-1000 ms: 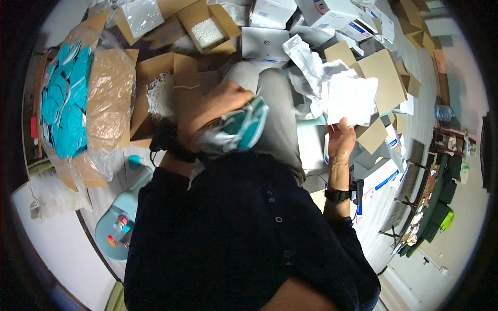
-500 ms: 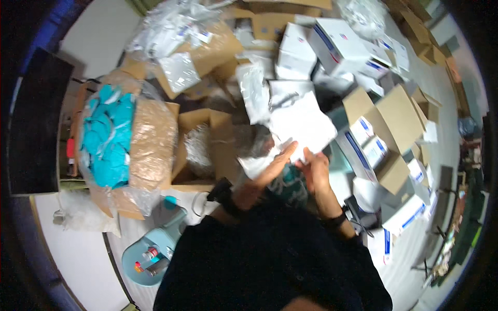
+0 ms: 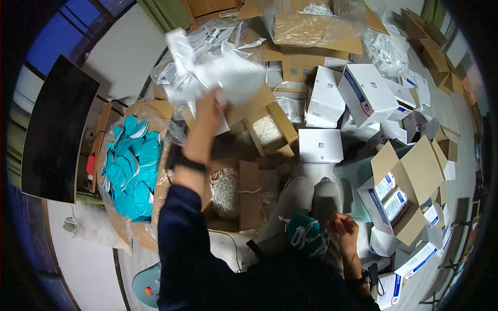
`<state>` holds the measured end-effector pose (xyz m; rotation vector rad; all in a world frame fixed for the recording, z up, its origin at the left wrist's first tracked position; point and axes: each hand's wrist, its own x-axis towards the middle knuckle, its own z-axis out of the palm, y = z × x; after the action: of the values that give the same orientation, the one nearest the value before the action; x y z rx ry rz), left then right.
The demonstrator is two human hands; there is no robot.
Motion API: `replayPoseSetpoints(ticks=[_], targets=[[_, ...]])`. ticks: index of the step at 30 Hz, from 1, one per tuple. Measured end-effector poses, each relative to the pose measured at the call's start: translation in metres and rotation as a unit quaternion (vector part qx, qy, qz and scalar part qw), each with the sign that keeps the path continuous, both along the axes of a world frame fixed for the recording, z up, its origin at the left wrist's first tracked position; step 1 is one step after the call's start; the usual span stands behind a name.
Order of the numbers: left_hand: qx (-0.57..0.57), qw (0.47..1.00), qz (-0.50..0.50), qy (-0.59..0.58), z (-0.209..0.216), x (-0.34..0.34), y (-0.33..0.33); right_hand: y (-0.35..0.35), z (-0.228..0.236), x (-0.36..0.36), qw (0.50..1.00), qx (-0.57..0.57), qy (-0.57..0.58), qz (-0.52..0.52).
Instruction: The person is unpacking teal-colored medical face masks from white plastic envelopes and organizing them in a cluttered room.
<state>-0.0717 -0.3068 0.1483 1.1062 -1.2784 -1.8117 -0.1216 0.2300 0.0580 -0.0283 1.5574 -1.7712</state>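
Stretched out toward the far left, my left hand point(image 3: 210, 108) grips a white plastic packet point(image 3: 228, 75), both smeared by motion. The packet is over a heap of similar white packets point(image 3: 210, 37). My right hand point(image 3: 345, 230) is low in front of my body with its fingers curled together. Anything between those fingers is too small to make out. Beside it, a bundle of teal fabric pieces with white cords point(image 3: 306, 236) rests against my lap.
A bag-lined carton of teal pieces point(image 3: 134, 171) stands left. Cartons of white cords point(image 3: 224, 193) and white bits point(image 3: 266, 129) are centre. White boxes point(image 3: 368, 96) stack at far right, above an open carton holding small packs point(image 3: 410, 194). A white box point(image 3: 320, 145) lies ahead.
My left hand has left my right hand and swung far left with the white packet. The right hand has drawn lower and nearer my body. The view has shifted, uncovering the white box ahead.
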Motion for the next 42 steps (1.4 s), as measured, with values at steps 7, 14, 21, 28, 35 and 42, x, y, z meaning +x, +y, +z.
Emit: replayPoseSetpoints(ticks=[7, 14, 21, 28, 35, 42], targets=[[0.032, 0.991, -0.132, 0.016, 0.028, -0.051, -0.077, 0.002, 0.010, -0.001, 0.998, 0.059, 0.022, -0.015], [-0.241, 0.857, -0.437, -0.128, -0.088, -0.001, 0.187, 0.028, -0.008, -0.013, 0.985, 0.121, 0.121, 0.012], [-0.426, 0.696, -0.577, -0.038, -0.110, 0.054, 0.325, 0.071, -0.028, 0.012, 0.985, 0.135, 0.102, 0.012], [-0.273, 0.717, -0.606, -0.209, -0.119, 0.077, 0.334, 0.068, -0.026, 0.040, 0.991, 0.095, 0.093, 0.015], [-0.205, 0.861, -0.460, -0.071, -0.109, 0.100, 0.321, 0.067, -0.005, 0.045, 0.995, 0.073, 0.065, 0.037], [0.301, 0.889, -0.286, 0.194, -0.105, 0.097, 0.375, 0.035, 0.043, 0.061, 0.975, -0.034, 0.200, 0.089]])
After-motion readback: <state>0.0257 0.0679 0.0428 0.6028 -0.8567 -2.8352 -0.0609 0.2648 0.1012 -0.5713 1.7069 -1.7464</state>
